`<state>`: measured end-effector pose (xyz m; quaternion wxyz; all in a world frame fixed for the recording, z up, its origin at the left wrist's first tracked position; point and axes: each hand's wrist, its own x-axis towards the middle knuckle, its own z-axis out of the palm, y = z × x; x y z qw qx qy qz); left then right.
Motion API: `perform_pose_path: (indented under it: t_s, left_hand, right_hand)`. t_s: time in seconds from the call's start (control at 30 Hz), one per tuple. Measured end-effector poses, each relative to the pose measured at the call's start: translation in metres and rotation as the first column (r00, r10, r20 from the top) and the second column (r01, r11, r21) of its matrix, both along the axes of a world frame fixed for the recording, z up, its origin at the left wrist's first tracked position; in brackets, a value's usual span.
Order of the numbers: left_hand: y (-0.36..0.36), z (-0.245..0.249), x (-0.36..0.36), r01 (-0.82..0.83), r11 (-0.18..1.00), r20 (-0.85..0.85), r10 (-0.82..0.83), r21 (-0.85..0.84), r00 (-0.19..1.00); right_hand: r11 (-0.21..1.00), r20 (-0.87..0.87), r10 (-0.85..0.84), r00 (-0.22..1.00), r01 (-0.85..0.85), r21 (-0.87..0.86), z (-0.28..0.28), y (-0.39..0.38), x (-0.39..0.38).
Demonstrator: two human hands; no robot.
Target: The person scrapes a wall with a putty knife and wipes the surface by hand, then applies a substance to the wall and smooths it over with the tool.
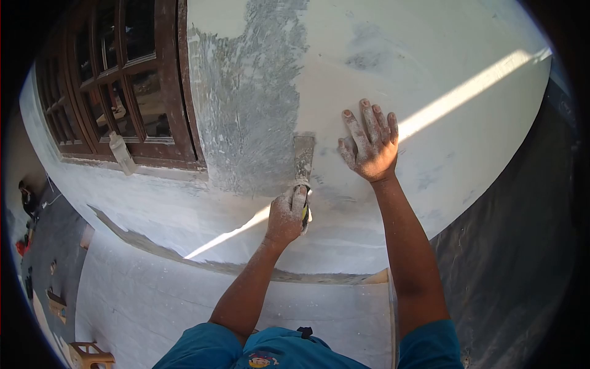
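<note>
My left hand (286,216) is wrapped round the handle of a putty knife (303,157). Its flat, dust-caked blade points up against the wall (332,80), at the border between a rough grey scraped patch (246,117) and the pale coating. To the right, my right hand (372,141) lies palm-side on the pale wall with its fingers stretched out and holds nothing. White dust covers the fingers of both hands. The lower part of the knife's handle, with a bit of yellow, is partly hidden by my left fingers.
A brown wooden window (123,80) is at upper left, with a clear bottle (122,152) on its sill. A pale sheet (166,301) covers the ground below. A brown stool (92,355) stands at lower left, and a person (27,200) is far left. A sunlight stripe crosses the wall.
</note>
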<state>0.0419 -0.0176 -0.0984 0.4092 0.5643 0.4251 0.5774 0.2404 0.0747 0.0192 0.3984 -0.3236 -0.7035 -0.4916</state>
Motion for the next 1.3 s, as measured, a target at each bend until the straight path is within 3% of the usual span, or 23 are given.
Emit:
perform_pose_path:
  t_s: [0.1, 0.17, 0.2, 0.27, 0.37, 0.47, 0.57, 0.67, 0.77, 0.87, 1.13, 1.3]
  left_hand:
    - [0.000, -0.003, 0.001, -0.003, 1.000, 0.000, 0.003, -0.005, 1.000]
    - [0.004, 0.009, -0.003, -0.058, 0.915, -0.308, 0.194, 0.400, 0.931]
    - [0.002, 0.009, -0.004, -0.059, 0.917, -0.310, 0.192, 0.394, 0.931]
    - [0.000, 0.011, -0.005, -0.015, 1.000, -0.111, 0.018, 0.026, 0.994]
    - [-0.006, -0.003, 0.000, -0.036, 0.997, -0.003, 0.036, 0.067, 0.999]
    - [-0.009, 0.035, -0.006, 0.021, 0.999, 0.045, -0.022, 0.025, 0.999]
    - [-0.008, 0.014, -0.009, 0.025, 0.999, 0.055, -0.023, -0.023, 0.998]
    - [-0.007, 0.002, -0.009, 0.020, 1.000, 0.011, -0.020, 0.012, 1.000]
    - [-0.005, 0.040, -0.014, 0.039, 0.997, 0.022, -0.040, 0.067, 0.999]
    - [-0.006, 0.019, -0.013, 0.021, 0.999, 0.022, -0.022, 0.039, 1.000]
    - [-0.009, 0.025, -0.013, 0.003, 1.000, -0.020, -0.003, 0.003, 1.000]
    - [-0.003, 0.020, -0.014, -0.052, 0.986, -0.124, 0.072, 0.158, 0.990]
  right_hand:
    - [1.000, 0.003, -0.001, 1.000, 0.001, -0.002, 0.000, 0.000, 0.002]
    - [0.999, 0.000, -0.013, 1.000, 0.013, -0.035, -0.001, -0.002, 0.001]
    - [0.999, 0.000, -0.012, 1.000, 0.012, -0.041, -0.002, -0.002, 0.001]
    - [1.000, 0.000, 0.004, 1.000, -0.004, -0.013, -0.001, -0.001, 0.001]
    - [1.000, 0.001, 0.000, 1.000, 0.000, 0.004, -0.002, 0.000, 0.001]
    - [1.000, 0.001, 0.000, 1.000, 0.000, -0.013, -0.001, -0.001, 0.001]
    - [1.000, 0.000, -0.011, 1.000, 0.011, -0.005, -0.001, -0.001, 0.000]
    - [1.000, -0.005, 0.009, 1.000, -0.009, -0.008, -0.001, -0.002, 0.001]
    - [1.000, -0.004, 0.007, 1.000, -0.007, -0.004, -0.001, -0.001, 0.000]
    - [1.000, -0.004, -0.001, 1.000, 0.001, 0.003, -0.002, -0.001, 0.000]
    - [1.000, -0.004, -0.003, 1.000, 0.003, -0.016, -0.001, -0.002, 0.000]
    - [1.000, 0.001, 0.009, 1.000, -0.009, 0.003, 0.000, -0.001, 0.001]
